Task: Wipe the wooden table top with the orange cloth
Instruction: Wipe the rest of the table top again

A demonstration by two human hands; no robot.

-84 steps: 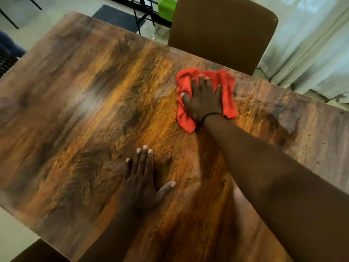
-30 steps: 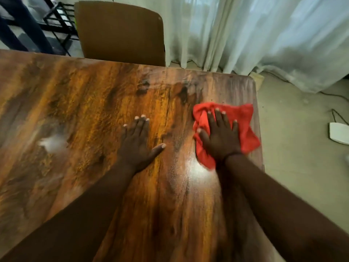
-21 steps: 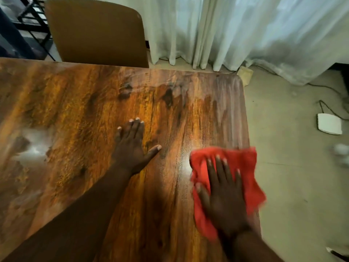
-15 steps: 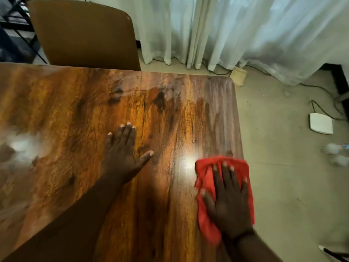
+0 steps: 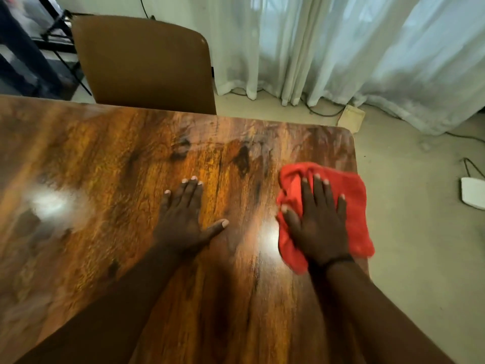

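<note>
The right hand [image 5: 316,227] lies flat, fingers spread, pressing the orange cloth [image 5: 349,206] onto the wooden table top [image 5: 118,166] at right of centre in the frame, beside the table's right edge (one cloth corner hangs just past it). The left hand [image 5: 183,219] rests palm-down on bare wood at centre, fingers together, thumb out, holding nothing. A brown chair [image 5: 147,64] stands behind the table at upper left; white curtains [image 5: 354,48] fill the upper right.

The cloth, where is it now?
The cloth lies at the table's right edge near the far corner, flat under the right hand.
</note>
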